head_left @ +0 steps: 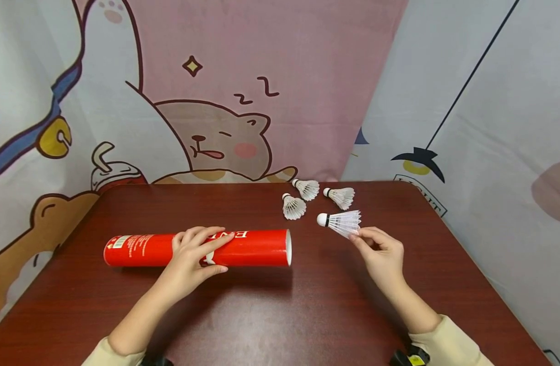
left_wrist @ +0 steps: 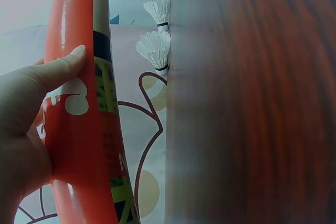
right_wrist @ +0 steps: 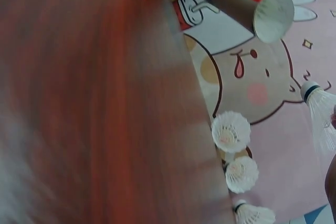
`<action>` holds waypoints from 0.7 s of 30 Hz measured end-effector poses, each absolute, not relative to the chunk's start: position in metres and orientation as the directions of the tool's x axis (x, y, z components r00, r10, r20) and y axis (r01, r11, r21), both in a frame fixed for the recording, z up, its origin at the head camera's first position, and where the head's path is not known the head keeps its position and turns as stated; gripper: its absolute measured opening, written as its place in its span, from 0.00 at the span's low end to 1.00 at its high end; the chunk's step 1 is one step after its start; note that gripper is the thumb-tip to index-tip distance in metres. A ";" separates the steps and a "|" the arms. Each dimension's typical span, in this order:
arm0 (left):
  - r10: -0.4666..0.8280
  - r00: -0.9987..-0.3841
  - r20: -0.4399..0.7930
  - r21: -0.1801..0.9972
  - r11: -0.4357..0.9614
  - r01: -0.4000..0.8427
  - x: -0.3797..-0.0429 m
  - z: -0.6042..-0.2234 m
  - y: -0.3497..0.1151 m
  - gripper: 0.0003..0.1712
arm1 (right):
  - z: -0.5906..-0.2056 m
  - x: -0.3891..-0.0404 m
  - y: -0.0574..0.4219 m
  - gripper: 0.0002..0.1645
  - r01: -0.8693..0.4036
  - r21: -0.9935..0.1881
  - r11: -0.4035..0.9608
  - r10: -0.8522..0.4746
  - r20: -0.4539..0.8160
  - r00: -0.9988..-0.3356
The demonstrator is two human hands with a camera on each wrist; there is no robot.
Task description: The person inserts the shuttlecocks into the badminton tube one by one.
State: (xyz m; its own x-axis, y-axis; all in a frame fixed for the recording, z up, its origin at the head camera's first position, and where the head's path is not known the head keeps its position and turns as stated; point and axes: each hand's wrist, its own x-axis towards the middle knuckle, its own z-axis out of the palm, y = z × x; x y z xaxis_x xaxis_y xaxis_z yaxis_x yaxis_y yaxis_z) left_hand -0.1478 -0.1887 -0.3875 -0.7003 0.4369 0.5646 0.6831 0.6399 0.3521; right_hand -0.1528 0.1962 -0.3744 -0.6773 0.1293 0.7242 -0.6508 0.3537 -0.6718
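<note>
My left hand (head_left: 190, 256) grips a red shuttlecock tube (head_left: 261, 248) around its middle and holds it sideways above the table. The tube's white-rimmed open end faces right; in the right wrist view its mouth (right_wrist: 274, 17) shows no shuttlecock near the opening. Between the thumb and fingers of my right hand (head_left: 382, 256), a white shuttlecock (head_left: 346, 222) is pinched by its feather edge. Its cork points left, toward the tube, with a gap between them. In the left wrist view, the thumb (left_wrist: 65, 66) lies along the red tube (left_wrist: 79, 145).
Three more shuttlecocks, one at the left (head_left: 294, 207), one at the back (head_left: 307, 189) and one at the right (head_left: 340, 197), lie near the far edge of the dark brown table (head_left: 280, 315). A cartoon-printed curtain (head_left: 307, 76) hangs behind the table.
</note>
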 end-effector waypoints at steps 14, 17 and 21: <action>0.441 -0.705 0.556 0.353 0.643 0.680 -0.148 -0.387 -0.189 0.45 | -0.373 -0.138 0.175 0.16 -0.787 -0.576 0.219 -0.027 0.803 -0.595; 0.443 -0.702 0.557 0.352 0.640 0.683 -0.148 -0.387 -0.189 0.45 | -0.373 -0.135 0.169 0.17 -0.803 -0.568 0.182 -0.058 0.809 -0.585; 0.443 -0.703 0.556 0.360 0.634 0.684 -0.147 -0.387 -0.189 0.45 | -0.374 -0.132 0.161 0.18 -0.815 -0.561 0.143 -0.095 0.812 -0.575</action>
State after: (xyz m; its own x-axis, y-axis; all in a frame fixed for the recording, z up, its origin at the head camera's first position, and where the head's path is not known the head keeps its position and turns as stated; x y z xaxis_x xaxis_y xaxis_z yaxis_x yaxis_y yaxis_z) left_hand -0.1472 -0.1891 -0.3865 -0.7034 0.4428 0.5560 0.6840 0.6344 0.3602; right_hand -0.1317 0.1607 -0.3739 -0.5754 -0.0946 0.8124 -0.8154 0.1428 -0.5609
